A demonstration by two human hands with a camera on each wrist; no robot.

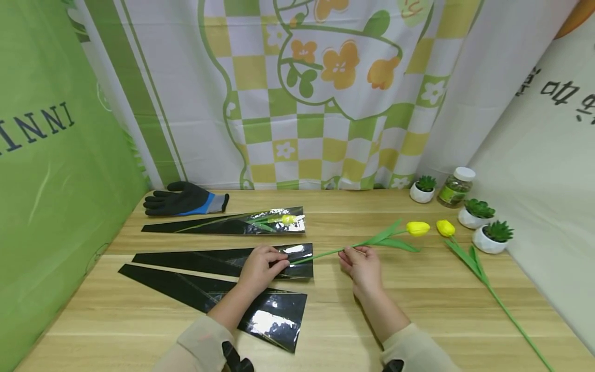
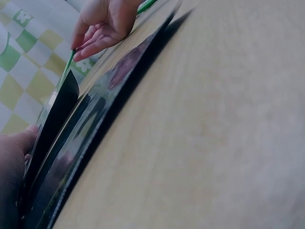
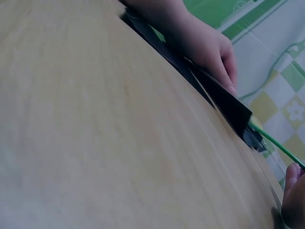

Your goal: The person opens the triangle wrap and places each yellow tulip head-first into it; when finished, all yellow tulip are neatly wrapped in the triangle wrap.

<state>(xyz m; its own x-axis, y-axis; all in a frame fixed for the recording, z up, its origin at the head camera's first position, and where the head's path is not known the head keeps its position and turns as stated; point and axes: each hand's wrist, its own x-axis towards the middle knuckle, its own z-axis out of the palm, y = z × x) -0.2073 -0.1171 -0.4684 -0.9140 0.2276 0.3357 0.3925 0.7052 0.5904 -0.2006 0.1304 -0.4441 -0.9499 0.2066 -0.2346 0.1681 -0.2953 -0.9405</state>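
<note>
Three long tapering sleeves of dark, glossy film lie along the left half of the wooden tabletop (image 1: pixel 334 320), narrow ends toward its left edge: the far sleeve (image 1: pixel 223 226), with a yellow tulip (image 1: pixel 288 219) inside, the middle sleeve (image 1: pixel 200 260), and the near sleeve (image 1: pixel 274 315), set askew. A matte black glove (image 1: pixel 181 201) with blue and grey toward its cuff rests at the far left corner. The left hand (image 1: pixel 259 268) pinches the middle sleeve near its wide mouth, thumb and fingers drawn in. There the held tulip (image 1: pixel 378 239), yellow-budded with smooth green leaves, has its stem end; how far in it reaches, I cannot tell. The right hand (image 1: pixel 362 266) pinches its thin stem below the leaves, fingertips together. The step seems to be sleeving this flower; the next move probably calls for a lifted film and a straight leftward push. A loose tulip (image 1: pixel 479 268) slants toward the near right corner.
</note>
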